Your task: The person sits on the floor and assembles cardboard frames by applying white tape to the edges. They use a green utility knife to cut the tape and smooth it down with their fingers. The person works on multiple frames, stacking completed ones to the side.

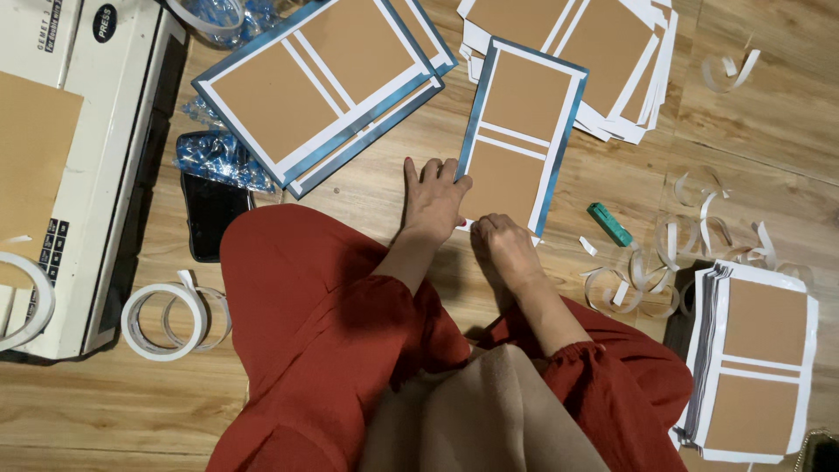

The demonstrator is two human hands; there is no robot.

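Left hand (433, 199) lies flat, fingers spread, palm down on the wooden floor (367, 188) at frame centre; its thumb edge touches the lower left edge of a brown card sheet (517, 140) bordered in white tape and blue trim. No closed grip here: the hand presses, holding nothing. Right hand (505, 245) sits just right of it, fingers curled at the sheet's bottom edge; whether the grip pinches a tape end cannot be told. The sheet lies tilted, upper end resting on a fanned pile of like sheets (612, 61) at top right.

Outward: a small green cutter (609, 225) on the floor right of the hands, with curled white tape backing strips (664, 262) beyond it. A squared stack of sheets (760, 358) at lower right. Two larger taped sheets (319, 83) at upper centre-left. A black phone (210, 214) and a roll of white tape (166, 321) lie left of the red-clad knee; a white laminator (96, 114) occupies the left edge.
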